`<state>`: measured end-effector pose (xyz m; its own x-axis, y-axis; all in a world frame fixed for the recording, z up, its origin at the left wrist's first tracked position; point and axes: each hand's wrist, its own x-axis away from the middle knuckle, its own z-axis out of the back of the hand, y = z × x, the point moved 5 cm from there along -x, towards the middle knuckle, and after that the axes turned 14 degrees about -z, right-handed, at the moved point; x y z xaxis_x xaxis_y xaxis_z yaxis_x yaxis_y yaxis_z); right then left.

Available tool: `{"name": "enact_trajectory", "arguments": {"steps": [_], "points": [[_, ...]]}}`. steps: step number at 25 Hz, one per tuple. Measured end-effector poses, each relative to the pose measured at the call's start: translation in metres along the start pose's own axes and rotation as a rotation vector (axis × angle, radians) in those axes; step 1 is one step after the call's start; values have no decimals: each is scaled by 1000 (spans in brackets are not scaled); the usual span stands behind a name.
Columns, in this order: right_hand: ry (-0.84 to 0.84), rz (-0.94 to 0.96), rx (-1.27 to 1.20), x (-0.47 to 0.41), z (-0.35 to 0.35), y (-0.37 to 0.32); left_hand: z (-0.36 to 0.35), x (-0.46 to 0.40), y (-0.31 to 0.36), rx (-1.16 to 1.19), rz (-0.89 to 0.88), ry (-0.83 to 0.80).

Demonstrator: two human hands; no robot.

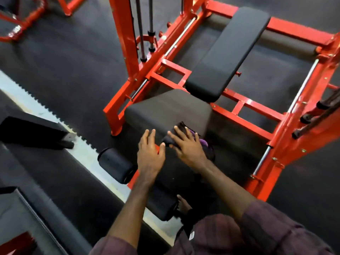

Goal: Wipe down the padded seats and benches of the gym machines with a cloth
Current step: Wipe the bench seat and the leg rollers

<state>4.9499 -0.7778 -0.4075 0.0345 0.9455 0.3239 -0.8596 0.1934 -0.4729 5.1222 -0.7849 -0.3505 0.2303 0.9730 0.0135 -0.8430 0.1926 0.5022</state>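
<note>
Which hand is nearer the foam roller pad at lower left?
Left. The left hand hovers open just right of the foam roller pad; the right hand presses the cloth on the seat, farther right.

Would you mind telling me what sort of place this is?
Most likely a gym: a red steel machine frame carries a black padded seat and backrest, standing on dark rubber flooring. The right hand presses a cloth on the seat.

Black padded seat [167, 109] on its red machine frame [253, 111], my dark cloth with purple folds [199, 142] lying at its near edge, black rubber floor [77, 74] beneath, foam roller [115, 165] beside.
</note>
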Motion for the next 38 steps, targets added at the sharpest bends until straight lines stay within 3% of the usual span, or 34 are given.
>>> {"name": "enact_trajectory", "arguments": {"steps": [3,8,12,14,17,19,21,24,26,28,31,35,36,38], "points": [[63,80,135,5,-9,18,-18,-18,-21,73,106,34],[-43,-139,82,-42,-5,3,-49,-64,-26,203,192,217],[-62,179,182,-22,7,44,-65,-86,-18,232,296,364],[-109,105,142,-35,15,69,-72,-88,-12,210,321,379],[-194,-163,37,-72,8,45,-82,-91,-7,198,377,394],[-200,-38,99,-68,6,32,-85,-93,-9,195,457,425],[-192,105,132,-52,12,63,-89,-94,-6,182,503,432],[-237,-70,56,-76,17,88,-97,-101,-2,94,568,415],[-261,-220,13,-97,13,63,-102,-104,-4,10,611,409],[-236,-138,63,-93,12,48,-104,-105,-5,-48,608,412],[-209,7,89,-70,19,83,-104,-101,-4,-68,568,434],[-226,-340,19,-117,8,74,-104,-102,-6,-100,575,464],[-218,-341,24,-120,7,64,-104,-103,-6,-107,575,467],[-206,-167,44,-104,7,65,-102,-101,-4,-112,570,475]]}}
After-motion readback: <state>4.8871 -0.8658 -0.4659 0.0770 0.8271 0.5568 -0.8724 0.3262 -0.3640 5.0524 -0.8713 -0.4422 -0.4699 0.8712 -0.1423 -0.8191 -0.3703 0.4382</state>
